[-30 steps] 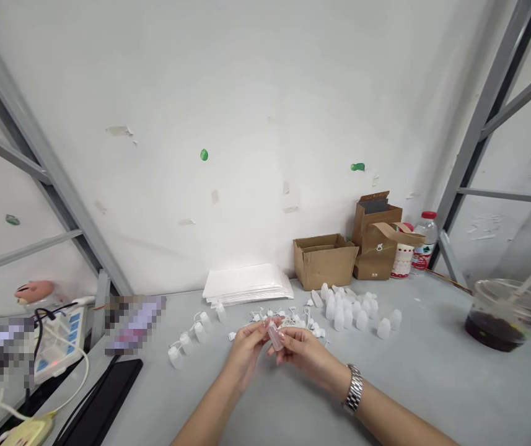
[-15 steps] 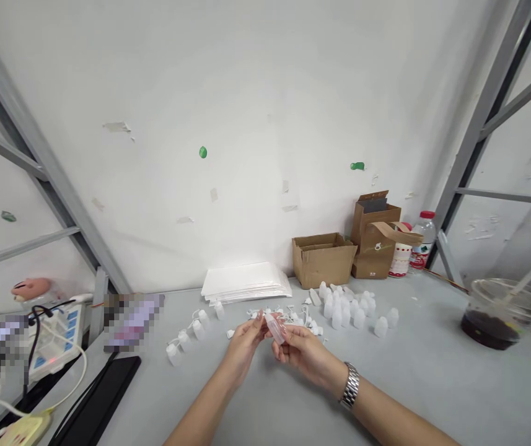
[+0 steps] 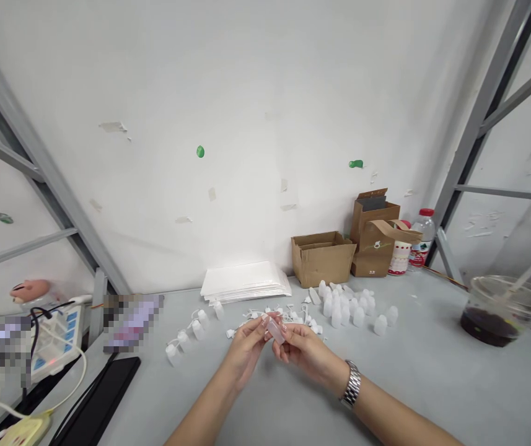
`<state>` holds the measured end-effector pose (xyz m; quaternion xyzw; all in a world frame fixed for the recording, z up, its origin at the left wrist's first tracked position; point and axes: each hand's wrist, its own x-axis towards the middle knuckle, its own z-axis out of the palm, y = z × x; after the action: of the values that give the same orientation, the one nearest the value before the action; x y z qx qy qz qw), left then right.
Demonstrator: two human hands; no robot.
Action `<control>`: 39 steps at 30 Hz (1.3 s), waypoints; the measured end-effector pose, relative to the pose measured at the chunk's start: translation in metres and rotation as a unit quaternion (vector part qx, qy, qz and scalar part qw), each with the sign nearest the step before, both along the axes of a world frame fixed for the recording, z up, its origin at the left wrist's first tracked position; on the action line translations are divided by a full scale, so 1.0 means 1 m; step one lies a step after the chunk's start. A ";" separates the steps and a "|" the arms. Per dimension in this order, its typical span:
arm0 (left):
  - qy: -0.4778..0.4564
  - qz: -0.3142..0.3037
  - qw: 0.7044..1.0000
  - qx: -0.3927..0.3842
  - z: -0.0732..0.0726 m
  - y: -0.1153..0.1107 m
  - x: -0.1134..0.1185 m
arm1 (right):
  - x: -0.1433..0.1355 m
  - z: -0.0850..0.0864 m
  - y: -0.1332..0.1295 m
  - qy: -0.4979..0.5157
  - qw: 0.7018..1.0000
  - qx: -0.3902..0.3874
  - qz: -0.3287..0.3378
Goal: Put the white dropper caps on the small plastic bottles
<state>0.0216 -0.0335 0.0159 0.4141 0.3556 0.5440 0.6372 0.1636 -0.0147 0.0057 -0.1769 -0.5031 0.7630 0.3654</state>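
A small translucent plastic bottle (image 3: 275, 332) is held up in front of me, tilted, between both hands. My right hand (image 3: 306, 350) grips its body between thumb and fingers. My left hand (image 3: 246, 348) is closed at the bottle's upper end, its fingertips covering the neck, so I cannot tell whether a cap sits there. Just beyond my hands lies a pile of small white caps with straps (image 3: 293, 314). To the right of them stands a cluster of similar bottles (image 3: 337, 310). On the left, several bottles with white tops (image 3: 183, 339) form a slanting row.
Behind the caps are a stack of white sheets (image 3: 246, 282), a cardboard box (image 3: 323, 263) and a brown paper bag (image 3: 372, 248). A cup of dark drink (image 3: 491, 322) stands at the right. On the left are a phone (image 3: 134, 322), a black bar (image 3: 100, 399) and a power strip (image 3: 58, 344) with cables.
My left fingers have come down and closed over the upper end of the bottle, which showed more before. My right hand keeps its hold. The view has shifted slightly.
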 end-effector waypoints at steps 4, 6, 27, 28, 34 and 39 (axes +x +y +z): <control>-0.032 -0.001 0.999 -0.011 -0.003 0.001 0.001 | -0.002 -0.002 0.001 -0.036 0.998 0.040 -0.019; -0.043 -0.010 0.999 -0.014 -0.003 0.002 0.002 | -0.003 -0.002 0.002 -0.054 0.995 0.068 -0.046; -0.047 0.069 0.996 -0.008 -0.012 0.002 0.005 | 0.001 0.004 0.004 -0.111 0.982 0.100 -0.119; -0.047 0.069 0.996 -0.013 -0.013 0.003 0.004 | 0.000 0.003 0.003 -0.111 0.982 0.101 -0.116; -0.078 0.022 0.997 -0.020 -0.015 0.003 0.006 | -0.002 0.003 0.001 -0.109 0.980 0.091 -0.137; -0.060 -0.008 0.998 -0.012 -0.014 0.004 0.005 | -0.003 -0.002 0.004 -0.094 0.988 0.070 -0.104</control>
<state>0.0265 -0.0296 0.0016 0.3759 0.3195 0.5583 0.6670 0.1605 -0.0112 0.0038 -0.2728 -0.5665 0.6635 0.4055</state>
